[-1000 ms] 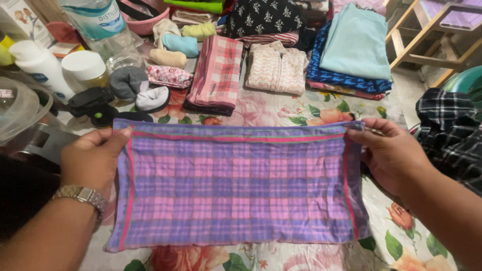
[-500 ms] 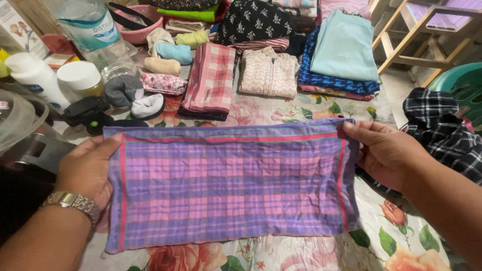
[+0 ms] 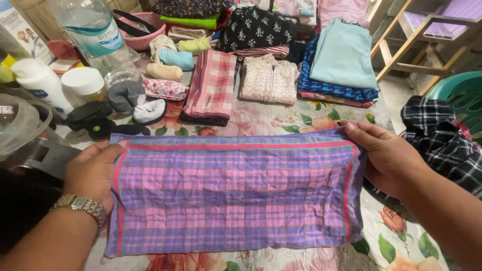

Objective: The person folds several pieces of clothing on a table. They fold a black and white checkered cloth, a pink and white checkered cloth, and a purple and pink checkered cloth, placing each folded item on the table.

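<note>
A purple-and-pink plaid cloth [image 3: 236,193], red-striped at its edges, hangs stretched flat, wide and slightly wrinkled.

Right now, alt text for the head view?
Left hand and right hand hold a purple-and-pink plaid cloth stretched flat over a floral tablecloth. Behind lie folded clothes, rolled socks and bottles.

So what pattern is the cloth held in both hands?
Purple and pink plaid cloth with pink-red stripes near its edges, clearest in the head view.
</note>
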